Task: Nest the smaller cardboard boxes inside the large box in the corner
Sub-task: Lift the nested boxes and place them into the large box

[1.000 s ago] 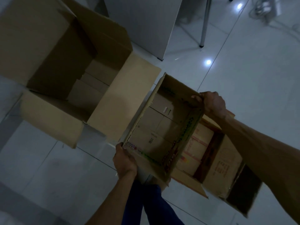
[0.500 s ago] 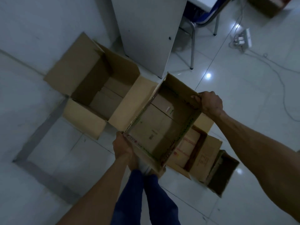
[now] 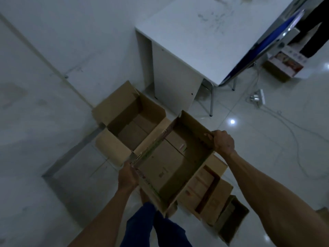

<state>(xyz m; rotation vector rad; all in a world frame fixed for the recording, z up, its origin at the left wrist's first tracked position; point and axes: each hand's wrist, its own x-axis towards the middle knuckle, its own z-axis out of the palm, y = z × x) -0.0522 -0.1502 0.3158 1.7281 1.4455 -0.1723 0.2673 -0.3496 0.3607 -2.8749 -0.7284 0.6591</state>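
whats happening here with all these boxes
A person is holding an open cardboard box off the floor with both hands: the left hand grips its near corner and the right hand its far rim. The large box sits open in the corner beside a white desk, with nothing nested in it yet. More open boxes lie on the floor by the person's legs.

The big open box point(image 3: 124, 120) sits on the floor point(image 3: 267, 157) in the middle of the frame, by the wall corner. The table point(image 3: 204, 41) stands above it, at upper right. A smaller box point(image 3: 170, 157) is just right of it. More boxes point(image 3: 213, 193) lie at lower right.
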